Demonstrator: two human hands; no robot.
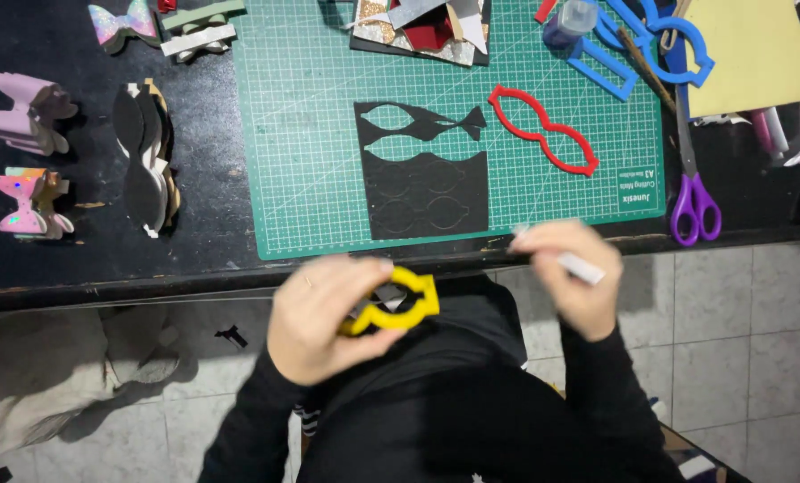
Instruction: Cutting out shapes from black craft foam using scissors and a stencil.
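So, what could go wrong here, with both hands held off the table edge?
1. The yellow bow-shaped plastic template in the left hand is over the floor, so a slip might drop it there.
2. The white pen-like stick in the right hand is blurred; it might mark the black sleeve.

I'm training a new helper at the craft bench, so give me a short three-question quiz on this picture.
1. True or false: the left hand holds a yellow template.
2. Which tool lies at the right edge of the green mat? A) purple scissors B) a hammer C) a ruler
3. Fill in: the red template lies to the ____ of the black sheet on the mat.

Key
1. True; the right hand holds a white pen-like tool.
2. A: the purple scissors.
3. right
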